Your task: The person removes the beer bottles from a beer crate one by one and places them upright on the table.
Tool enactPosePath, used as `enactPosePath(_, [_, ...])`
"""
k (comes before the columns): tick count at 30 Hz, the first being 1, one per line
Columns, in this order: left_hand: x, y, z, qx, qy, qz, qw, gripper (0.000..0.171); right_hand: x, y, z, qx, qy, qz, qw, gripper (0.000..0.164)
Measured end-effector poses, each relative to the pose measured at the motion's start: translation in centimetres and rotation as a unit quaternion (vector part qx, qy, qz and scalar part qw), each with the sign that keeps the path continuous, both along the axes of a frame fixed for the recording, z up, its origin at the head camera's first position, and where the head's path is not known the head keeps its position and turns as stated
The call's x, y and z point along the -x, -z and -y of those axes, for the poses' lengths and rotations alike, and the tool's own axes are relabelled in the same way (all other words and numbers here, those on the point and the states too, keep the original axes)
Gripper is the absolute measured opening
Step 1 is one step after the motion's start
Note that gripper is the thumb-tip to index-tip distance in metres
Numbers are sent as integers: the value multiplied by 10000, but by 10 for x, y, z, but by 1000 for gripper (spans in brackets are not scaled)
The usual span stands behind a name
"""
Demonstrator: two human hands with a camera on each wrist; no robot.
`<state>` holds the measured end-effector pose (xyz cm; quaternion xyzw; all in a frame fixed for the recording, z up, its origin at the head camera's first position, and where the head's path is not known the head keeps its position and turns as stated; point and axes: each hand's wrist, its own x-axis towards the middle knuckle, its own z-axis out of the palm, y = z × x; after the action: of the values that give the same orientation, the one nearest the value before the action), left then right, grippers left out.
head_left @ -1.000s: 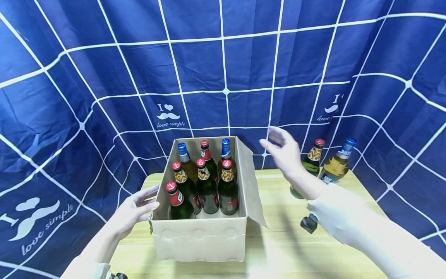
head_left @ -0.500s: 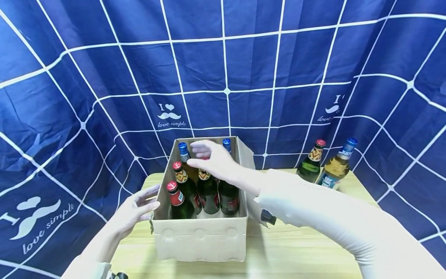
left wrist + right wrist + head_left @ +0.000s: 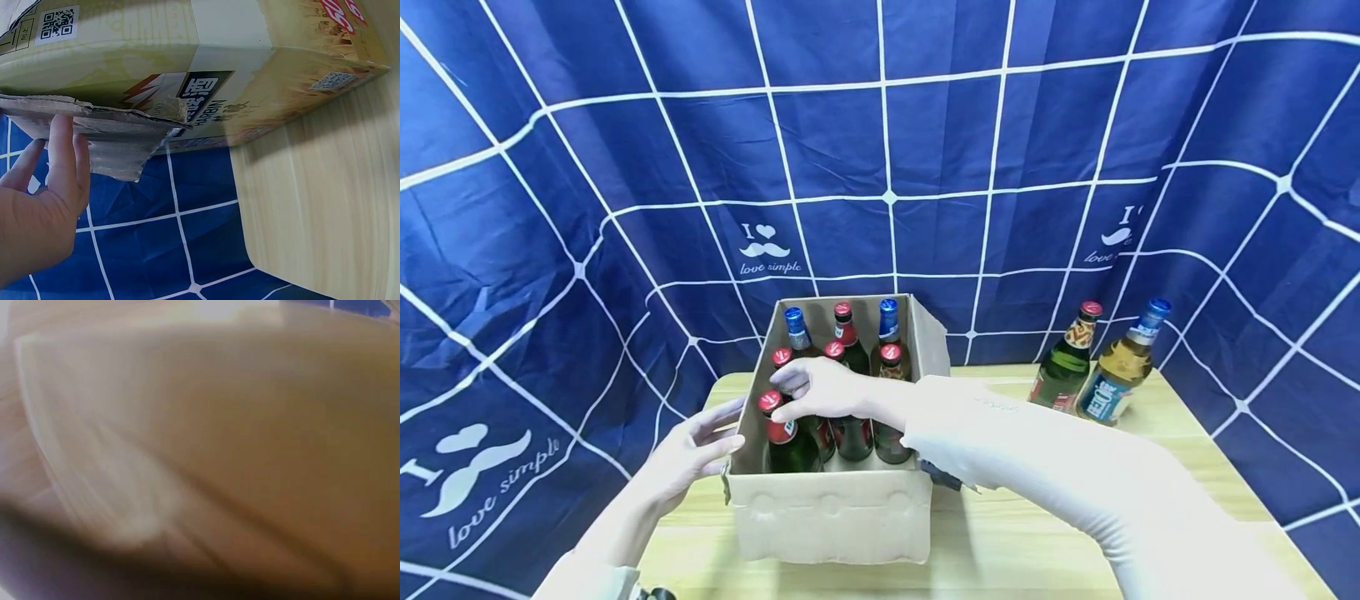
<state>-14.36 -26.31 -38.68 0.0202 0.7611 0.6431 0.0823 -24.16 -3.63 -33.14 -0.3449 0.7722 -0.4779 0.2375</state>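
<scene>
Beer bottles with red or blue caps stand upright in an open cardboard box (image 3: 831,521) in the head view. My right hand (image 3: 835,390) reaches over them from the right, thumb and fingers spread beside the red cap of the front-left beer bottle (image 3: 793,454). It hides part of the bottles behind. At the box's left wall is my left hand (image 3: 688,454), thumb by the rim. The left wrist view shows the left hand (image 3: 50,206) with fairly straight fingers touching the torn flap (image 3: 119,147). The right wrist view is blurred, mostly brown cardboard.
To the right, a green beer bottle (image 3: 1063,367) and a clear, blue-capped bottle (image 3: 1123,367) stand on the wooden table (image 3: 1022,533). The box's right flap (image 3: 931,342) folds outward under the right forearm. Blue gridded cloth (image 3: 940,233) hangs around the table.
My right hand has swept left from beside the box, over the middle bottles, and down to the front-left red-capped bottle. The left hand has stayed at the box's left wall.
</scene>
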Motion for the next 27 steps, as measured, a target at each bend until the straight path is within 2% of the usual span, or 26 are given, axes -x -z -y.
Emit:
enactPosePath(3, [-1, -1, 1, -20, -24, -5, 10000, 62, -1, 6, 3, -143, -424, -139, 9989, 50])
enactPosePath(6, [-2, -1, 1, -24, -64, 3, 10000, 62, -5, 12, 5, -89, -669, -259, 9974, 49])
enactPosePath(12, [-1, 0, -1, -39, -30, 39, 10000, 62, -8, 23, 3, -37, -313, -288, 9991, 36])
enactPosePath(16, [-1, -1, -1, 12, -54, 45, 10000, 62, -6, 24, 1, -321, -365, -800, 9956, 32])
enactPosePath(21, [1, -2, -2, 76, -59, 23, 10000, 62, -3, 21, -3, -571, -345, -1560, 9855, 32])
enactPosePath(27, [-1, 0, -1, 55, -45, 24, 10000, 61, 0, 11, -10, -235, -301, -1623, 9860, 33])
